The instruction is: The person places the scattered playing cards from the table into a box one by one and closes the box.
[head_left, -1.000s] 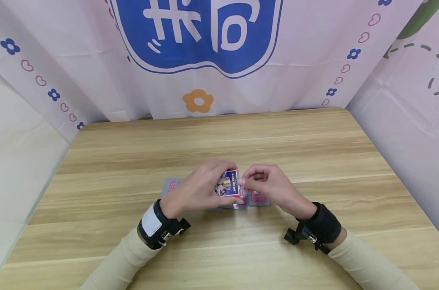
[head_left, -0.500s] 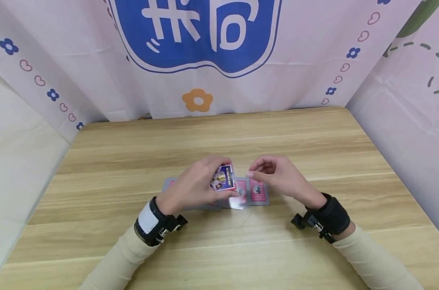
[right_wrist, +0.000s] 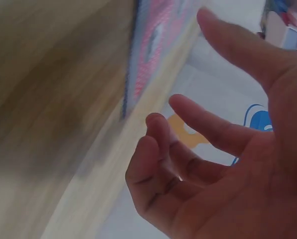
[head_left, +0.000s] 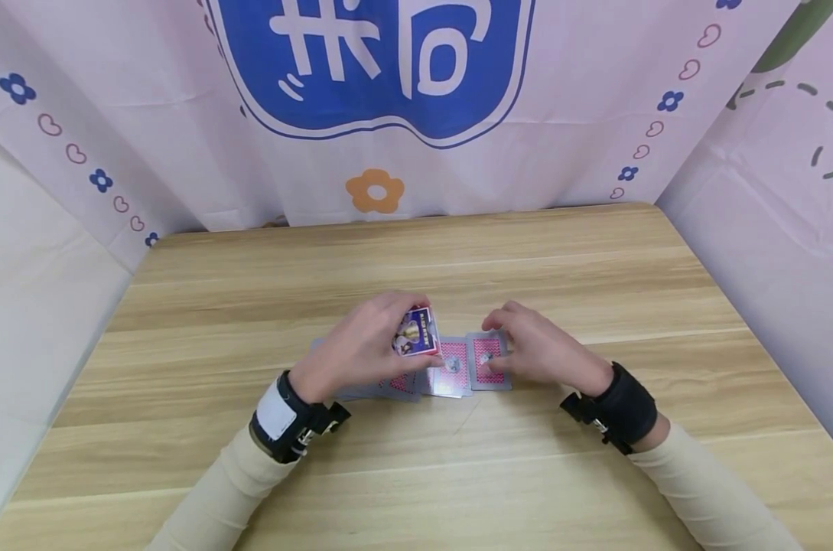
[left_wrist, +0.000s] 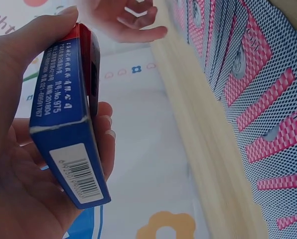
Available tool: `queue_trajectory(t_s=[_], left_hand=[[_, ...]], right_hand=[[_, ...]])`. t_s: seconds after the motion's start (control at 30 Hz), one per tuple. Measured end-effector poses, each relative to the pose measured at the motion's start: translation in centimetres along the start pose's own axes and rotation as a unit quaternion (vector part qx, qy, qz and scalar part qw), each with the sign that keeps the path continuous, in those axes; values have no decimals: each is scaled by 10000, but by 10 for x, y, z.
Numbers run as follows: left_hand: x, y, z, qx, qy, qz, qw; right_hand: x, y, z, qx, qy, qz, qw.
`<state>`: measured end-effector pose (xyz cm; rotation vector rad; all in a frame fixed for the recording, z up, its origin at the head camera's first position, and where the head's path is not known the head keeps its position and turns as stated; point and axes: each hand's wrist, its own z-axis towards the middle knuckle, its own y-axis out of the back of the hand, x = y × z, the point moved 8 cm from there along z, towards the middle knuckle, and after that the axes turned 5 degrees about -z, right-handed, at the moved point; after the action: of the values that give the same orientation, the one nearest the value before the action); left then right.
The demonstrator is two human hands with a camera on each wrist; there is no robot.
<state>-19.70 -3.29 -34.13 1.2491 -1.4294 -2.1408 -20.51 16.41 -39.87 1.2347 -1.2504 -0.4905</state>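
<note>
My left hand (head_left: 361, 348) grips a small playing-card box (head_left: 416, 333) between thumb and fingers, raised over the cards. In the left wrist view the box (left_wrist: 71, 119) shows blue sides, a white barcode label and a red end near the thumb. Beneath lies a spread row of playing cards (head_left: 452, 367), pink-patterned backs up with grey borders; the left hand hides part of it. Over the rightmost card (head_left: 482, 349) hovers my right hand (head_left: 547, 352), thumb and fingers apart. In the right wrist view, nothing lies between those fingers (right_wrist: 208, 119).
The wooden table (head_left: 416, 474) extends around the cards on every side. A printed white curtain (head_left: 457, 176) hangs along its back edge, with more cloth at left and right. Each wrist wears a black strap with a small camera (head_left: 626, 409).
The left hand has shifted slightly left with the card box. My right hand has moved away from the box to the right and lowered to the rightmost card, its fingers spreading.
</note>
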Motion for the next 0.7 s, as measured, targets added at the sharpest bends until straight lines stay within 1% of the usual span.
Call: queue_trajectory(t_s=[0.13,0.3,0.43,0.6,0.7], left_hand=[[0,1,0,-30,-20,22,10000],[0,1,0,-33,-66,79,9999],[0,0,0,-36,-88,75,9999],[1,0,0,-56,-91,35,9999],[0,0,0,-54,-119,14,9999]], right_hand=[[-6,-4,0,97,-65,-221,9997],[-10,-6,1,81,0,-355,9993],[-12,-5,1,-50,14,-405,9992],[-14,1,4,-349,-90,-500,9981],[-16,3,5,-408,-159,-490,9978]])
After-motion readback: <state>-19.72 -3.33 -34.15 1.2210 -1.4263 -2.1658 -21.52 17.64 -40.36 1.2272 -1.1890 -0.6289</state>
